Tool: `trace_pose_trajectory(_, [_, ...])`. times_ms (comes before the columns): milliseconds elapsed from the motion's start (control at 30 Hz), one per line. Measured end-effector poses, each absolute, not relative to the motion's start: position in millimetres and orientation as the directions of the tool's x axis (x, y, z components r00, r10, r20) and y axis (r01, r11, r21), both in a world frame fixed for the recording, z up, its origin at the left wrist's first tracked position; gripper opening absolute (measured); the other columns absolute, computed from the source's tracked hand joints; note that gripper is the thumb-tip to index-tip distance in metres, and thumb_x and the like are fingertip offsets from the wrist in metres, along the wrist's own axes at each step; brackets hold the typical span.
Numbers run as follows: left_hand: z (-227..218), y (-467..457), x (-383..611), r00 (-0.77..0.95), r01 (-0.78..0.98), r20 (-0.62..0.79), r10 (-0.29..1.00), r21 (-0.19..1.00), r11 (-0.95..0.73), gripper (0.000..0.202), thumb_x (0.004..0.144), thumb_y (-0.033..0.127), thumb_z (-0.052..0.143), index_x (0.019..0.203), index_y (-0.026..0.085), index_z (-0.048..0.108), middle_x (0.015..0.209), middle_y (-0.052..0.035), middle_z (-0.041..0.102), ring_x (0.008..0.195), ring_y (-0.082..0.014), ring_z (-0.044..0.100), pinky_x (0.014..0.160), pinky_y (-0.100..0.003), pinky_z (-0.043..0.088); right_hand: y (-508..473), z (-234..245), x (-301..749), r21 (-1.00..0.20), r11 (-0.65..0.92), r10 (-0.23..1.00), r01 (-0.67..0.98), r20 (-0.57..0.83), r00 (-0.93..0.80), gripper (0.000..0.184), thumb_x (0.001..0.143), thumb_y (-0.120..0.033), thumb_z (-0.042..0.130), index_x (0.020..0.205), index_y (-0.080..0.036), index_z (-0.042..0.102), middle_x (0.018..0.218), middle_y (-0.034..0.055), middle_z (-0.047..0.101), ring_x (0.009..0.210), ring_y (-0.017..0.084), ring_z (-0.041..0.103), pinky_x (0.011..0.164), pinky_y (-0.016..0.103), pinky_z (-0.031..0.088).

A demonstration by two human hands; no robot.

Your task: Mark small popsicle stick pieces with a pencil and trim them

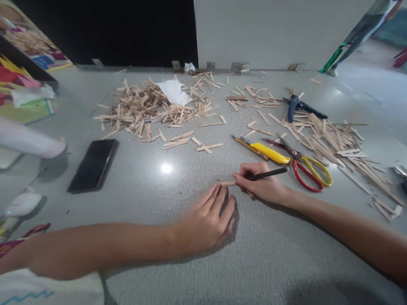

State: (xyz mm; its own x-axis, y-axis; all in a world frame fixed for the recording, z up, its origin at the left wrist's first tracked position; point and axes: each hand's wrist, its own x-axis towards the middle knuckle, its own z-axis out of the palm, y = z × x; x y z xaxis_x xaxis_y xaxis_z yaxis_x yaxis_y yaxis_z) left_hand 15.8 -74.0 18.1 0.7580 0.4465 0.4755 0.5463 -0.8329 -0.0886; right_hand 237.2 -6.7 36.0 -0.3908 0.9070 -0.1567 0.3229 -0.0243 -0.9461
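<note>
A short flat wooden stick (228,183) lies on the grey table between my hands. With bent fingertips, my left hand (208,218) holds down its left end; the remaining fingers are slightly apart. My right hand (262,182) is closed round a black pen (270,173), whose tip is hidden behind the fingers at the stick's right end. Just beyond the right hand lie a yellow utility knife (270,152) and scissors (299,156) with one red and one yellow handle loop.
Piles of wooden sticks (136,106) and longer strips (333,135) spread across the back and right. A dark blue clamp-like tool (297,106) rests among them. To the left are a black phone (93,165) and a white mouse (23,204). A panel (270,34) stands behind.
</note>
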Motion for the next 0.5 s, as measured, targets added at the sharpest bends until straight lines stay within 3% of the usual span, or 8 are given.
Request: trace_pose_trajectory(500, [17.5, -72.5, 16.6, 0.756, 0.538, 0.492, 0.432, -0.090, -0.838, 0.040, 0.107, 0.024, 0.039, 0.120, 0.000, 0.068, 0.122, -0.0307, 0.076, 0.116, -0.0370, 0.078, 0.108, -0.047, 0.060, -5.4, 35.2, 236.7, -0.952, 0.005, 0.902, 0.306, -0.128, -0.412, 0.048, 0.091, -0.051, 0.077, 0.063, -0.021, 0.053, 0.049, -0.0039, 0.056, 0.035, 0.007, 0.048, 0.034, 0.018, 0.031])
